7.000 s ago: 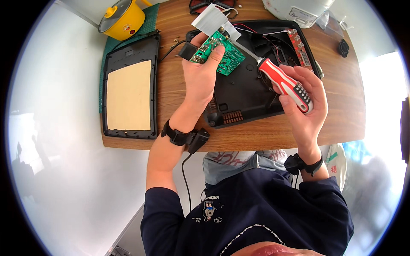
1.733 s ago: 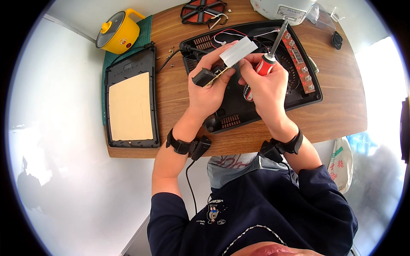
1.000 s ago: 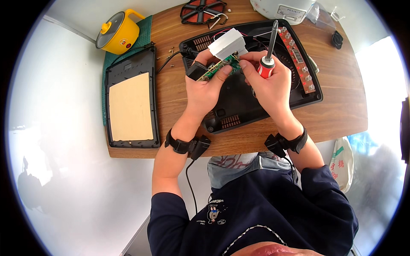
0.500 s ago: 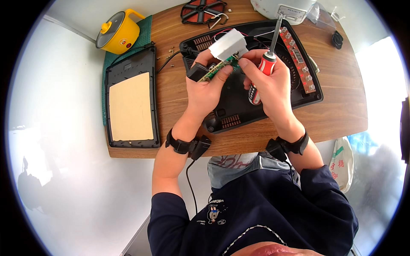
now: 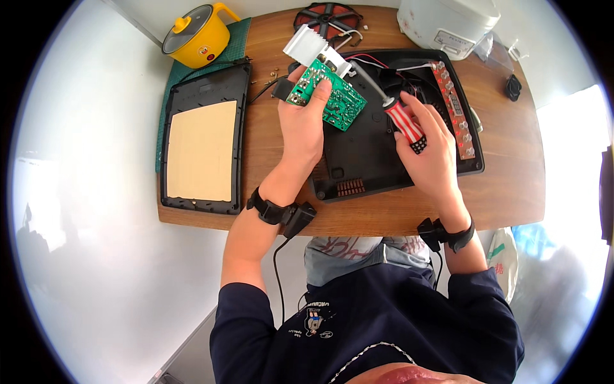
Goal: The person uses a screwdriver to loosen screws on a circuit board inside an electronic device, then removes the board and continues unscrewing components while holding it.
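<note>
My left hand grips a green circuit board by its left edge, thumb across its soldered face. A white finned heat sink juts from the board's far end. In my right hand is a screwdriver with a red-and-white striped handle, its shaft slanting up and left toward the board's edge by the heat sink. Whether the tip touches anything is too small to tell. Beneath both hands lies an open black appliance housing with red and white wires. A strip-shaped display board sits along its right side.
Left of the housing rests a black panel with a cream sheet, partly over a green cutting mat. A yellow electric pot, a red-and-black coil disc, a white appliance, a black cable coil and loose screws surround it.
The circuit board has turned so its soldered side faces up. My right hand has moved off the board to the right, and the screwdriver now points up-left instead of up.
</note>
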A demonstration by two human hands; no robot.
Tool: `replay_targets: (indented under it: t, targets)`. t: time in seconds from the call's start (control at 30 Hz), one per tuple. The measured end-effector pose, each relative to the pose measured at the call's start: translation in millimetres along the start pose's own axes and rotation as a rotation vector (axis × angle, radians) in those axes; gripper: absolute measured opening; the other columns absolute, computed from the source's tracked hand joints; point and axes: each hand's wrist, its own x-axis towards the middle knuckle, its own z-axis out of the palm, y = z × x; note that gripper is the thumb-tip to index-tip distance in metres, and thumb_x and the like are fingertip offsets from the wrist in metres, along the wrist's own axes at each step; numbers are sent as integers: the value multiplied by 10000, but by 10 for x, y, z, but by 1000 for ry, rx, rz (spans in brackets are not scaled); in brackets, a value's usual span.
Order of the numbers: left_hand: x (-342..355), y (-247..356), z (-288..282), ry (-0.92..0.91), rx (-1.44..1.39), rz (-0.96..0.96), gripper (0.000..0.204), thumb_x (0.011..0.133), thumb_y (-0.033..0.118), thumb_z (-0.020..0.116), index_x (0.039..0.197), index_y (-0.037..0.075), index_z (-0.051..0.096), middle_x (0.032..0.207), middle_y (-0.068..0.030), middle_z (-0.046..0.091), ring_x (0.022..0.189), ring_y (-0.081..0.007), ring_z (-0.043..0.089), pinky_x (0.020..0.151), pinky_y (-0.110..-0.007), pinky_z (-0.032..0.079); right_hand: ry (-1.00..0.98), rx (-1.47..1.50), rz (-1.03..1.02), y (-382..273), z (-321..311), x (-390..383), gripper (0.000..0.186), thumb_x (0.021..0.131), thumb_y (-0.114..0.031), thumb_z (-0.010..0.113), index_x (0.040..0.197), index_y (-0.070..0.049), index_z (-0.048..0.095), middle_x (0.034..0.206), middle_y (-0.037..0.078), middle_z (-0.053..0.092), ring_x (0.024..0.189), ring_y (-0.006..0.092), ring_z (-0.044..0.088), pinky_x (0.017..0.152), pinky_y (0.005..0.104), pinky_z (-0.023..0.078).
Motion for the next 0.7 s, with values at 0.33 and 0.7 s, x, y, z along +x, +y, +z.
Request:
replay_targets:
  t: [0.33, 0.7]
  targets:
    - [-49, -15, -40, -36, 73, 161, 408, 1004, 89, 694, 1370, -25, 555, 1153, -47, 688, 999, -86, 640, 875, -264, 533, 152, 179, 21, 64, 136, -26, 295, 830, -25, 776, 1121, -37, 737, 953, 99, 754, 814, 184, 725, 785, 289, 562]
    - [-85, -51, -34, -55, 157, 198, 400, 993, 86, 704, 1351, -34, 570, 1139, -49, 691, 1002, -88, 644, 872, -265, 536, 171, 172, -38, 99, 175, -81, 293, 837, -25, 768, 1128, -24, 727, 949, 108, 742, 806, 196, 715, 785, 297, 560]
